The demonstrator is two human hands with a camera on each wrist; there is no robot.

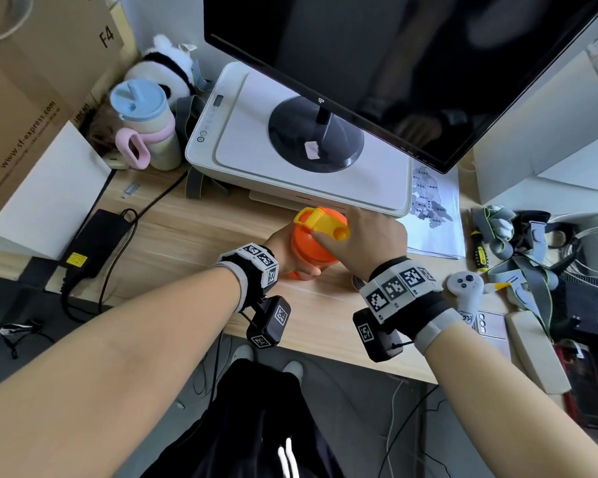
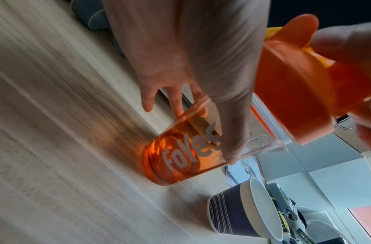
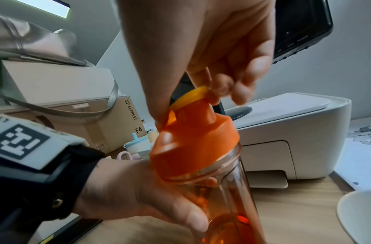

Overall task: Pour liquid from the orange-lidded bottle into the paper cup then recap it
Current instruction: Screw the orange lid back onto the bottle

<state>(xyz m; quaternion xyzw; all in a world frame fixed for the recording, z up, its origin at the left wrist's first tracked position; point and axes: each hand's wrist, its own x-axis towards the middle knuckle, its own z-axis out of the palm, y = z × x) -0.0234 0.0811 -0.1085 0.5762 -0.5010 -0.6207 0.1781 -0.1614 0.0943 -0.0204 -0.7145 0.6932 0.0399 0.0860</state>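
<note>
Both hands meet at the orange-lidded bottle (image 1: 313,243) on the wooden desk (image 1: 173,236) in the head view. From the left wrist, the left hand (image 2: 193,69) wraps its clear body, and the paper cup (image 2: 238,214) near its base could be knocked over. From the right wrist, the right hand (image 3: 218,54) pinches the yellow flip cap (image 3: 191,97); a hard pull could tip the bottle.

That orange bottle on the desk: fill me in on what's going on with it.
A person is standing the orange-lidded bottle on the wooden desk. Their left hand grips its clear body, while the right hand works the yellow flip cap on top of the orange lid. The paper cup sits on the desk close by; whether anything has been poured into it cannot be seen.
</note>
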